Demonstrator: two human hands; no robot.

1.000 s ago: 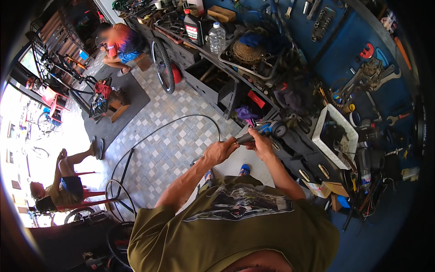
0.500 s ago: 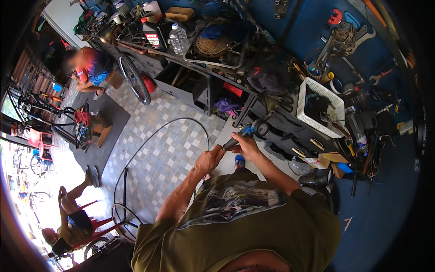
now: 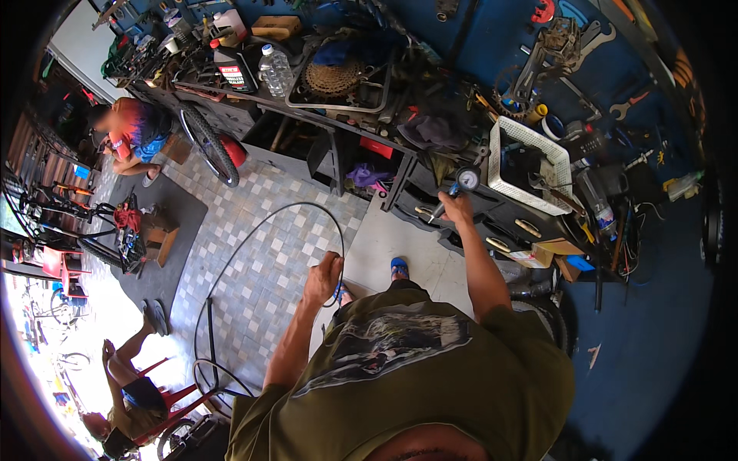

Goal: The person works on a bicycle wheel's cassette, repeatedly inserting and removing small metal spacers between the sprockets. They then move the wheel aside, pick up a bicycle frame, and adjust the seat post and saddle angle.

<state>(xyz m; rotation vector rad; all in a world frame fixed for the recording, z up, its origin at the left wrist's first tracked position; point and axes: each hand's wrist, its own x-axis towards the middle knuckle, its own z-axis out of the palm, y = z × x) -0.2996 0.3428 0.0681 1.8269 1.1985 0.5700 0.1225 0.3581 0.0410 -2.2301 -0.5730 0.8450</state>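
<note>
Two bare hands work well apart, each closed on something. The right hand (image 3: 457, 208) has its fingers wrapped around a blue-and-black handheld inflator with a round, pale-faced dial (image 3: 467, 180), with little gap left in the grip. The inflator's long axis runs slantwise: the dial end points forward and to the person's right, and the slim far end slopes back toward the left and the body. It is held out in front of the dark bench drawers (image 3: 498, 243), the dial near a white perforated plastic basket (image 3: 530, 198).

The left hand (image 3: 323, 278) is curled into a fist on a long, thin black rubber hose (image 3: 307, 203); the exact part gripped is hidden by the fingers. From the fist the hose runs forward, arches over to the left, then bends back toward the person into loose loops at lower left, above the grey-and-white checkered tile floor (image 3: 261, 269).

Farther out, a purple cloth (image 3: 366, 177) lies in an open bench compartment, a knobbly black bicycle tire (image 3: 206, 146) leans by the bench, and a person in a red-and-purple shirt (image 3: 146, 127) crouches beyond.
</note>
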